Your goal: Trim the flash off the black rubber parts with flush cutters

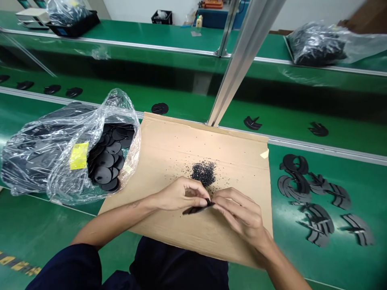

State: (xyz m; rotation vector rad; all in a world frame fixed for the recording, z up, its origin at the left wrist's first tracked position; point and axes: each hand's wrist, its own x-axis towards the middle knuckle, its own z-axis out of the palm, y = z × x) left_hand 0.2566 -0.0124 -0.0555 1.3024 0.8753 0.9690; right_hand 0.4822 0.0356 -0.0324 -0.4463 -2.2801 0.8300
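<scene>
My left hand (178, 195) and my right hand (242, 213) meet over a sheet of brown cardboard (169, 149). Between them they pinch a thin black plastic disc (196, 209), seen almost edge-on. The left fingers curl over its upper edge; the right thumb and forefinger close on its right end. Just beyond the hands lies a small heap of black plastic crumbs (204, 173) on the cardboard.
A clear plastic bag (60, 153) full of black discs lies open at the left. Several black pieces (317, 201) lie spread on the green table at the right. More discs ride the green conveyor (181, 100) behind. A slanted metal post (238, 60) rises from the cardboard's far edge.
</scene>
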